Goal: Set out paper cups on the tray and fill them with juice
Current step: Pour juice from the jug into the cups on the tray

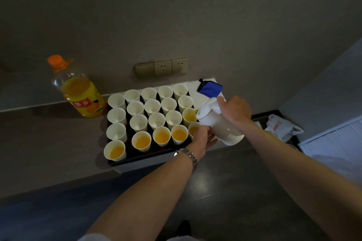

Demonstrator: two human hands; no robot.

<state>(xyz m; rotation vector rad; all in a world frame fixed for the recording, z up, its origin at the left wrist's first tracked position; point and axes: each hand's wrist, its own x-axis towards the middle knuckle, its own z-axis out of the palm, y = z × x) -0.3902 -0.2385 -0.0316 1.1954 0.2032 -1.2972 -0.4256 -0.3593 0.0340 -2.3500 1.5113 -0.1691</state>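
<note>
We are looking down at a dark tray (154, 155) sitting on a grey counter (49, 143) against the wall, crowded with white paper cups (151, 106) standing upright in rows. We are seeing orange juice (162, 136) in the five cups of the nearest row and in one cup (189, 116) at the right end of the row behind; the remaining cups are showing white bottoms.

The right hand (236, 110) is wrapping its grip around the handle of a white jug (219, 123), thumb lying on the lid, and is tilting the jug leftward so that its spout is reaching the rim of that right-end cup. The left hand (202, 137), wearing a metal watch (187, 155) at the wrist, is cupping curled fingers against the jug's lower body.

Left of the tray, well apart from the hands, a large juice bottle (78, 89) with an orange cap is standing on the counter. A blue cloth (210, 88) is lying just behind the jug, and a white plastic bag (282, 127) is resting farther right. Wall sockets (162, 67) are sitting above the tray.
</note>
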